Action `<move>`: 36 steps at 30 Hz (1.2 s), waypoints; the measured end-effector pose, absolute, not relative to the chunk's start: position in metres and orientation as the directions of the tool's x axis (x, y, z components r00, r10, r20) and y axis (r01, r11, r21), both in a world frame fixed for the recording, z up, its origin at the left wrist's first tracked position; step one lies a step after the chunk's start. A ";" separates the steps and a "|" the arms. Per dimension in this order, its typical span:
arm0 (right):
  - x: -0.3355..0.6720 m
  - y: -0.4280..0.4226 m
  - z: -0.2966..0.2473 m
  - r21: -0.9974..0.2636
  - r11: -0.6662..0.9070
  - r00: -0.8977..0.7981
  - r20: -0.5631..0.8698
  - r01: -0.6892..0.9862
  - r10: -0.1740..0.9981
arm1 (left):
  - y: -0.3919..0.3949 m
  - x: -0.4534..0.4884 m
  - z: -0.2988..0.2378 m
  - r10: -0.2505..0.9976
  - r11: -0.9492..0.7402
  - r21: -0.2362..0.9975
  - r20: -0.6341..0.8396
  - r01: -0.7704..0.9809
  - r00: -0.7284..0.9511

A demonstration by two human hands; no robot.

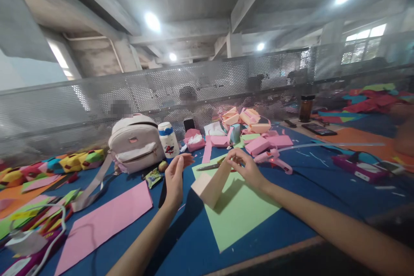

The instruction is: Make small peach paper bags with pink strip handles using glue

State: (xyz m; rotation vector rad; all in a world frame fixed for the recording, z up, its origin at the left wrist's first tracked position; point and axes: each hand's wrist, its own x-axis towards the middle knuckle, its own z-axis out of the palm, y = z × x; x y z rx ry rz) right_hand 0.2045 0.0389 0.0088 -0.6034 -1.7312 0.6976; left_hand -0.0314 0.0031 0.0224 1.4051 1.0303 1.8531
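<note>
My right hand (247, 168) pinches the upper end of a folded peach paper piece (208, 189), box-like at its lower end and tilted over a light green sheet (246, 220). To the left of it, my left hand (175, 179) is raised with its fingers stretched out and nothing in them. Scissors (208, 167) lie on the green sheet behind the paper piece, their handles partly hidden by my right hand. Just beyond that hand rests a pink glue gun (274, 160) with a small red light. A dark, flat object (162, 193) is partly covered by my left hand.
A pink sheet (106, 224) lies at left, near a pale backpack (137, 144) and a bottle (168, 140). Peach and pink paper pieces (252, 125) are heaped at the back. Power strips (359, 168) with cables are on both sides. A perforated metal screen (213, 82) stands behind.
</note>
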 end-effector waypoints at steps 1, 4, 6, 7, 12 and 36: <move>0.205 0.038 0.009 -0.711 0.701 -0.232 0.673 0.054 0.702 | -0.001 -0.028 0.024 0.822 -0.530 0.848 0.517 0.012 -0.239; 0.204 0.037 0.011 -0.701 0.709 -0.233 0.680 0.072 0.695 | -0.009 -0.017 0.027 0.869 -0.487 0.873 0.487 0.023 -0.094; 0.204 0.036 0.012 -0.701 0.709 -0.255 0.673 0.077 0.694 | -0.011 -0.013 0.027 0.904 -0.426 0.904 0.426 0.009 0.018; 0.204 0.035 0.012 -0.702 0.708 -0.265 0.670 0.077 0.693 | -0.011 -0.012 0.027 0.916 -0.397 0.918 0.396 0.000 0.068; 0.204 0.035 0.010 -0.712 0.699 -0.301 0.654 0.065 0.694 | -0.013 -0.011 0.026 0.916 -0.277 0.956 0.294 -0.098 0.274; 0.201 0.020 0.011 -0.671 0.741 -0.360 0.691 0.001 0.626 | -0.015 0.005 0.013 0.904 -0.405 0.914 0.400 -0.001 0.153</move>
